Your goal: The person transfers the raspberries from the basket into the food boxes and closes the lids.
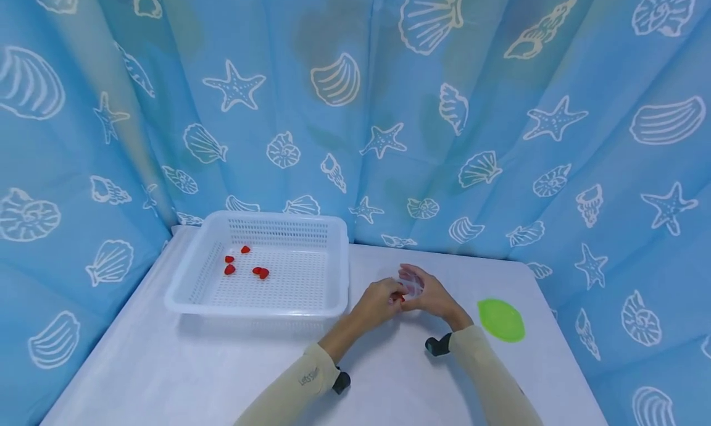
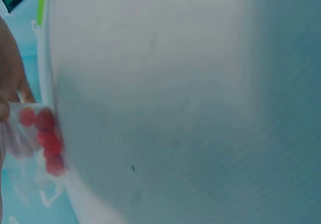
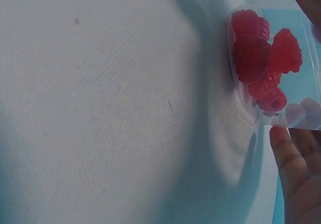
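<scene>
A clear plastic container [image 3: 296,83] holds several red raspberries [image 3: 251,58]. My right hand [image 1: 432,295] grips it from the right, and some of its fingers show through the clear wall in the right wrist view. Bent fingers of my left hand [image 1: 379,304] are right at the container's left side, with a bit of red close to the fingertips. Whether those fingers pinch a raspberry or the wall, I cannot tell. In the left wrist view the raspberries [image 2: 50,138] lie in the low part of the container, close over the table.
A white perforated basket [image 1: 258,318] stands at the left with several red berries [image 1: 263,273] scattered on its floor. To the right of my right hand lies a green leaf-shaped piece [image 1: 502,320]. A blue shell-patterned curtain [image 1: 366,185] borders the white table [image 1: 389,376].
</scene>
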Demonstrator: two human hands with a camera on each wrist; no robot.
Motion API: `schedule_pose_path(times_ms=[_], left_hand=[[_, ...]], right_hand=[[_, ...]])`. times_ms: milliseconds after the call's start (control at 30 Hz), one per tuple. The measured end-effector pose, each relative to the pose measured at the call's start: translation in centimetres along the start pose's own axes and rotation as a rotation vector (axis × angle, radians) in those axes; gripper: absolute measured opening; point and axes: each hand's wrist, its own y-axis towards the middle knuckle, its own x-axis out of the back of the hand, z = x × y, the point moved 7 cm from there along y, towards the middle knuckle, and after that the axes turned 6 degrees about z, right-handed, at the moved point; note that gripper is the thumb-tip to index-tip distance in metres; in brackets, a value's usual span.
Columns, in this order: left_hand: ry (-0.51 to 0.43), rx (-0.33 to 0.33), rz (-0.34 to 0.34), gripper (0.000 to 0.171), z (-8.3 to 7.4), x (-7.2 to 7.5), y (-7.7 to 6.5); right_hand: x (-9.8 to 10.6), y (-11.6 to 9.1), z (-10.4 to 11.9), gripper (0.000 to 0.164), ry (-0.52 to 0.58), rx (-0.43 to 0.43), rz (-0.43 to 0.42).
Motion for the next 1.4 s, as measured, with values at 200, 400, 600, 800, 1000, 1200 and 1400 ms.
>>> schedule_pose_path(times_ms=[200,400,600,800,1000,1200,1400], left_hand=[[0.043,-0.104,-0.027,0.022,-3.0,0.6,-1.9],[0.094,-0.173,-0.059,0.023,-6.0,2.8,-3.6],[0.146,-0.174,-0.052,0.026,-7.0,6.8,-3.8],[0.208,-0.205,-0.021,0.024,-6.9,11.0,-2.3],[0.257,-0.131,0.029,0.022,-4.0,15.3,0.1],[0.339,0.03,0.202,0.024,0.7,19.2,1.6],[0.434,0.257,0.389,0.017,7.1,21.2,-0.3]], right_hand=[[0.0,-0.3,-0.1,0.093,0.019,0.064,0.012],[0.2,-0.8,-0.8,0.101,-0.021,0.014,-0.011],[0.6,-0.9,-1.1,0.11,-0.05,-0.018,-0.034],[0.6,-0.9,-0.9,0.11,-0.059,-0.044,-0.044],[0.4,-0.9,-1.1,0.112,-0.063,-0.066,-0.03],[0.4,-0.3,-0.5,0.11,-0.073,-0.038,-0.025],[-0.3,0.0,0.1,0.11,-0.059,-0.027,-0.008]])
